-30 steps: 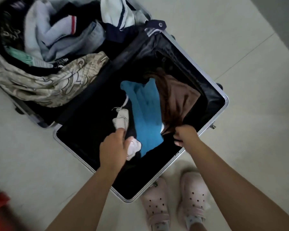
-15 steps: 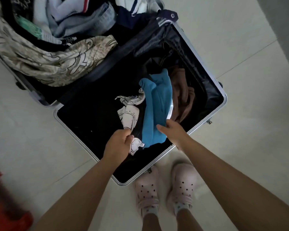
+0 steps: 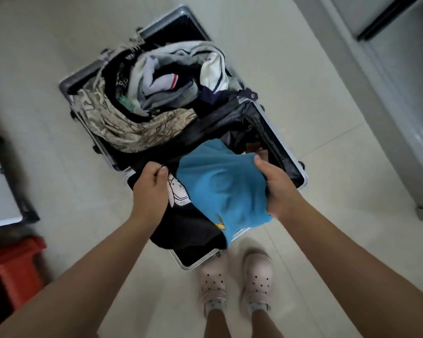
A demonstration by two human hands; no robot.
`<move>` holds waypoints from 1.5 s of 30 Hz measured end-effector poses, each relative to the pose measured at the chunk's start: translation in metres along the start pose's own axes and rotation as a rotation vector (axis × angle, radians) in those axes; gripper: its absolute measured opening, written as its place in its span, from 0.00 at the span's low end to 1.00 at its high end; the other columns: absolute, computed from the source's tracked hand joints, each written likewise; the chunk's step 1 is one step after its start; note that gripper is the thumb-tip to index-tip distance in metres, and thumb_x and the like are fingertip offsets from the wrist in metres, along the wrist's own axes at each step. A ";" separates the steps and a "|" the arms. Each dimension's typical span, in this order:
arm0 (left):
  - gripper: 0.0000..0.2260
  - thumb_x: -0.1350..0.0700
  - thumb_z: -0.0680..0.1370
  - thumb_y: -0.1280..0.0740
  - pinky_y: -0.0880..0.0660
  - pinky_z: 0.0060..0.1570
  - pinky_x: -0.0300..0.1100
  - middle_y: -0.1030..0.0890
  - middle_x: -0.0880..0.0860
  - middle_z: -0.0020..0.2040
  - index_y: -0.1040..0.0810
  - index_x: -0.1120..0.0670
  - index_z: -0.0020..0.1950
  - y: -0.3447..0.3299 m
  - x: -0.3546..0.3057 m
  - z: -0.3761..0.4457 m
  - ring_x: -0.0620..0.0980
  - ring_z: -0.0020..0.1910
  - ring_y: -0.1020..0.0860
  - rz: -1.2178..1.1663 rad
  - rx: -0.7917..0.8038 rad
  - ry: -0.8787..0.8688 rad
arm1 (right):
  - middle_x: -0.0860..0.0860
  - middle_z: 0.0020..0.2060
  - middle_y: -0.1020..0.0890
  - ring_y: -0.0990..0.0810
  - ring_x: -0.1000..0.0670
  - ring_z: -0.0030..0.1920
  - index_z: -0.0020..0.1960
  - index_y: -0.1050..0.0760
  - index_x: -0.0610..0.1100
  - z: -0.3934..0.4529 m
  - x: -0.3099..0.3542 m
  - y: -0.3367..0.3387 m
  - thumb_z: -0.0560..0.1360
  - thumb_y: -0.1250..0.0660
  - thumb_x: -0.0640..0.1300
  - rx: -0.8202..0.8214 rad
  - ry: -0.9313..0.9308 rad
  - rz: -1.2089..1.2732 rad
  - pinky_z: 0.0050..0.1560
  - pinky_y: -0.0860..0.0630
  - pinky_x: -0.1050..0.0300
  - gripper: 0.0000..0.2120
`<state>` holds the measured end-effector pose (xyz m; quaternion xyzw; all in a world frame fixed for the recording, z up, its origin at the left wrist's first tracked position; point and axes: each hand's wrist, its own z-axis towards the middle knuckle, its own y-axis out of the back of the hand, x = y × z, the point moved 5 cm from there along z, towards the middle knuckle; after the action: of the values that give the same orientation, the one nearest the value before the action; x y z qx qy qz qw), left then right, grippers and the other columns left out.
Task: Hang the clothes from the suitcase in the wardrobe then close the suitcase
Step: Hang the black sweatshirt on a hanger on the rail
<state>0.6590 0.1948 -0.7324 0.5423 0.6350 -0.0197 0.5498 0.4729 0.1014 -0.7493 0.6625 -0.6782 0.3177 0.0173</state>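
Note:
An open silver-framed suitcase (image 3: 282,132) lies on the tiled floor. Its far half is heaped with clothes, among them a beige patterned cloth (image 3: 132,125) and grey and white garments (image 3: 161,76). Above the near half I hold up two garments. My left hand (image 3: 152,184) grips a black shirt with a white print (image 3: 181,223). My right hand (image 3: 275,189) grips a blue garment (image 3: 220,189) that drapes over the black one. A brown garment (image 3: 254,148) shows partly behind the blue one, inside the case.
My feet in pale pink clogs (image 3: 235,284) stand just in front of the suitcase. A red stool (image 3: 12,272) is at the lower left beside a white and black object (image 3: 3,191). A white cabinet or door (image 3: 398,106) rises at the right.
Both hands have lifted the black printed shirt and the blue garment up out of the near half of the suitcase. The view has pulled back, showing the whole case.

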 end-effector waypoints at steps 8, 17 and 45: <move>0.14 0.58 0.80 0.44 0.38 0.34 0.45 0.36 0.51 0.31 0.37 0.50 0.35 0.097 -0.134 -0.023 0.50 0.32 0.37 -0.224 -0.050 -0.075 | 0.49 0.38 0.16 0.17 0.51 0.37 0.43 0.17 0.45 -0.103 0.129 -0.078 0.50 0.20 0.51 0.359 0.116 -0.125 0.37 0.20 0.59 0.24; 0.13 0.59 0.82 0.46 0.30 0.28 0.40 0.28 0.51 0.29 0.34 0.52 0.36 0.188 -0.336 -0.084 0.47 0.25 0.29 -0.697 0.101 -0.215 | 0.56 0.49 0.16 0.17 0.56 0.44 0.55 0.33 0.49 -0.258 0.270 -0.134 0.51 0.19 0.46 0.431 0.475 -0.262 0.42 0.22 0.60 0.37; 0.07 0.57 0.80 0.41 0.27 0.52 0.39 0.22 0.51 0.48 0.24 0.57 0.50 0.278 -0.590 -0.322 0.46 0.49 0.23 -0.188 0.503 -0.741 | 0.45 0.30 0.21 0.23 0.50 0.32 0.40 0.29 0.39 -0.680 0.402 -0.212 0.79 0.41 0.45 0.086 1.065 0.013 0.33 0.24 0.60 0.12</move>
<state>0.5250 0.1153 -0.0218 0.5554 0.4176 -0.4158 0.5868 0.3468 0.0697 0.0585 0.4056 -0.5660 0.6373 0.3300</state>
